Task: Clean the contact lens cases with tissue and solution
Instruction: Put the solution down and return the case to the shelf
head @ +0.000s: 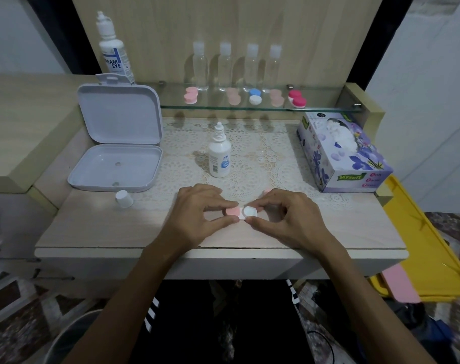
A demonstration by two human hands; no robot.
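Large solution bottle [115,52], 11 o'clock on shelf: label reads "EAM EYE", partly cut. Tissue box [342,156], 2 o'clock: "Mysoft". Other print illegible.

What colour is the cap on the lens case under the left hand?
Pink cap, seen in the head view.

Both forearms extended fwd, left hand [197,215] fingers curled w/ thumb-index pinch, right hand [284,219] same, fingertips nearly meeting at centre
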